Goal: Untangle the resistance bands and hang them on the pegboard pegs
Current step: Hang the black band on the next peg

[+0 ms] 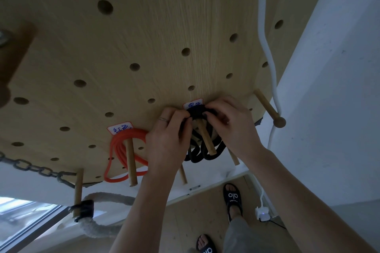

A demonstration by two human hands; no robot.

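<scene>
2 hands | left hand (167, 139), right hand (232, 127): fingers curled, pinching black band (196, 112) over peg (205, 137)

pegboard (144, 37): pale wood, fine straight grain, matt under my hands
pegs (205, 139): smooth round wood, darker tan
black band (205, 155): matt, woven-looking cord
orange band (123, 144): smooth rubbery tube, slight sheen
labels (120, 128): white paper, red edge
chain (30, 167): dull grey metal
rope (98, 226): thick, rough, fibrous
my ring (163, 119): shiny metal
</scene>
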